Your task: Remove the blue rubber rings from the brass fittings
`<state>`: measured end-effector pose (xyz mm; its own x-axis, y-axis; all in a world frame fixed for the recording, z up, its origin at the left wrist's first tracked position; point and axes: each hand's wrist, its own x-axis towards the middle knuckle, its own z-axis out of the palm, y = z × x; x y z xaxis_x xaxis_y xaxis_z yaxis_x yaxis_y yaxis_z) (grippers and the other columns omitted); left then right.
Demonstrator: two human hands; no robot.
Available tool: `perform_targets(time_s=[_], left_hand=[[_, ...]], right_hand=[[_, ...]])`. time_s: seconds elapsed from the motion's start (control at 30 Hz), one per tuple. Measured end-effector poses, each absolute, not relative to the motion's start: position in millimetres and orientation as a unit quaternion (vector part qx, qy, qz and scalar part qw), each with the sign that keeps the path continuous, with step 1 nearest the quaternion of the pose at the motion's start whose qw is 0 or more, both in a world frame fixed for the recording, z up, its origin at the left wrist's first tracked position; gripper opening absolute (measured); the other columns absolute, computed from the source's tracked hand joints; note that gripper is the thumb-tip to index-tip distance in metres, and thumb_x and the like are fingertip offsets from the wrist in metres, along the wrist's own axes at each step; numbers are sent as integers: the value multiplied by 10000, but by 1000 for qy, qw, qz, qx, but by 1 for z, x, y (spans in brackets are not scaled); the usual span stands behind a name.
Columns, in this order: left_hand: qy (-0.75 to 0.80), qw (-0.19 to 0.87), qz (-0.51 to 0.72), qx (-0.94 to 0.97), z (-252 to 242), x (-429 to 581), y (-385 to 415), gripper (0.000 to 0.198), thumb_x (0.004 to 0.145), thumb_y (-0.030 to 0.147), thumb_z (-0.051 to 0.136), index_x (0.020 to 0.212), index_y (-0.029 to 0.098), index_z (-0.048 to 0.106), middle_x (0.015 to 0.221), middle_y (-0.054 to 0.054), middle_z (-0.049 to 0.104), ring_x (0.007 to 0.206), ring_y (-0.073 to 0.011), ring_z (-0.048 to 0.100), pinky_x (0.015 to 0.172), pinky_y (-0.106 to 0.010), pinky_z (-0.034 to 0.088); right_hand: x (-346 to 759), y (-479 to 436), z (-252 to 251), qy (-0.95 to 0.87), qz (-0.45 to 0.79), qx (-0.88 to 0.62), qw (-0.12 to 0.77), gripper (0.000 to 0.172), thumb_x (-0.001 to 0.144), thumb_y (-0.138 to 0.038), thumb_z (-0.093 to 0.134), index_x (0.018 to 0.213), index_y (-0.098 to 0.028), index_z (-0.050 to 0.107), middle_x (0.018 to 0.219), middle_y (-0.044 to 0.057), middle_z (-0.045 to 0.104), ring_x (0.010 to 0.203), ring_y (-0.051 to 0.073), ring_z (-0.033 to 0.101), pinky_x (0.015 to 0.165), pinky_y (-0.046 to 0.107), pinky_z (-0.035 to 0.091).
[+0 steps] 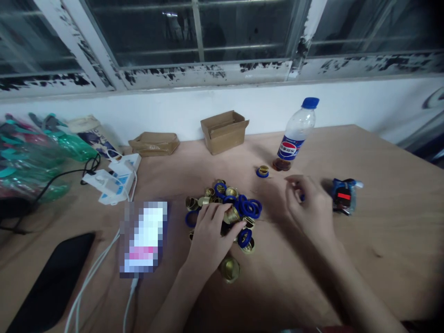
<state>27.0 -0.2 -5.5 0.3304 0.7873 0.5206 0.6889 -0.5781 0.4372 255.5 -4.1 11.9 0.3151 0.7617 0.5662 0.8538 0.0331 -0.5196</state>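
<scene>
A pile of brass fittings (231, 192) and blue rings (250, 208) lies mid-table. My left hand (211, 233) rests over the pile, its thumb and fingers closed around a brass cylindrical fitting (232, 213). Right of the pile, my right hand (312, 210) is raised a little with curled fingers. Between them shows a small blue piece (302, 197), mostly hidden, so its shape is unclear. Beyond that hand, a brass fitting with a blue ring around its base (262, 171) stands apart. One round brass piece (230, 269) lies nearer me, below the left hand.
A cola bottle (290, 138), an open cardboard box (225, 133) and a brown packet (154, 144) stand along the wall. To the right sits a small wrapped package (344, 196). On the left are a power strip (116, 178), cables, a phone (147, 236), a black slab (52, 282) and plastic bottles (31, 162).
</scene>
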Motion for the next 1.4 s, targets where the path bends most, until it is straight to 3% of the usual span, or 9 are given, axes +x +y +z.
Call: perform_targets(time_s=[0.2, 0.4, 0.53, 0.73, 0.87, 0.97, 1.07, 1.23, 1.4], left_hand=[[425, 86, 307, 847, -8, 29, -2, 351, 870, 360, 592, 1179, 205, 531, 1267, -127, 529, 1207, -290, 494, 1025, -489, 415], [421, 87, 239, 871, -9, 27, -6, 461, 929, 347, 475, 1364, 209, 404, 1505, -168, 271, 1408, -353, 241, 1093, -577, 310], [434, 85, 241, 864, -7, 27, -6, 443, 944, 287, 433, 1367, 160, 394, 1503, -198, 266, 1415, -345, 227, 1105, -575, 287], [403, 101, 346, 841, 0, 29, -6, 331, 921, 220, 478, 1250, 183, 493, 1399, -147, 438, 1337, -273, 378, 1101, -485, 328], [402, 201, 427, 785, 6, 30, -9, 239, 894, 206, 521, 1126, 197, 581, 1129, -86, 639, 1079, -210, 584, 975, -389, 451], [419, 383, 411, 713, 11, 30, -11, 277, 897, 273, 517, 1152, 182, 575, 929, -58, 693, 848, -182, 645, 805, -339, 524], [381, 542, 379, 646, 14, 29, -10, 317, 889, 300, 523, 1174, 168, 572, 928, -62, 693, 842, -179, 661, 748, -303, 539], [348, 588, 407, 606, 20, 28, -7, 274, 837, 228, 593, 1106, 184, 612, 1088, -74, 676, 1015, -194, 633, 863, -306, 508], [339, 628, 407, 570, 23, 26, -8, 253, 777, 226, 673, 1020, 164, 633, 1009, -72, 686, 950, -196, 639, 812, -296, 507]], right_hand=[[311, -2, 9, -481, -99, -840, 229, 205, 782, -221, 514, 919, -148, 648, 864, 123, 626, 802, 262, 573, 664, 343, 394], [330, -7, 8, -470, 2, -865, 175, 187, 780, -346, 547, 765, -200, 663, 722, 83, 635, 623, 216, 529, 554, 312, 339], [332, -8, 7, -497, 8, -851, 167, 172, 758, -346, 597, 658, -214, 645, 620, 48, 599, 551, 199, 503, 519, 299, 313], [303, -4, 21, -622, -56, -690, 366, 161, 806, -304, 623, 684, -198, 619, 711, 34, 617, 648, 182, 570, 613, 308, 410], [252, -12, 31, -673, -2, -532, 514, 92, 845, -233, 630, 758, -204, 630, 830, 34, 631, 820, 181, 613, 762, 323, 474], [218, -24, 26, -718, 23, -458, 523, 47, 840, -147, 638, 830, -191, 650, 885, 39, 603, 813, 156, 608, 732, 302, 486], [201, -35, 16, -749, 17, -409, 521, 110, 826, -95, 645, 898, -178, 654, 891, 41, 586, 806, 148, 597, 701, 291, 496], [198, -40, 4, -766, 9, -385, 514, 187, 812, -77, 660, 972, -172, 644, 938, 51, 564, 847, 149, 583, 705, 276, 505], [195, -38, 3, -735, 48, -399, 545, 254, 816, -71, 650, 1033, -186, 585, 954, 44, 565, 865, 150, 588, 737, 289, 507]])
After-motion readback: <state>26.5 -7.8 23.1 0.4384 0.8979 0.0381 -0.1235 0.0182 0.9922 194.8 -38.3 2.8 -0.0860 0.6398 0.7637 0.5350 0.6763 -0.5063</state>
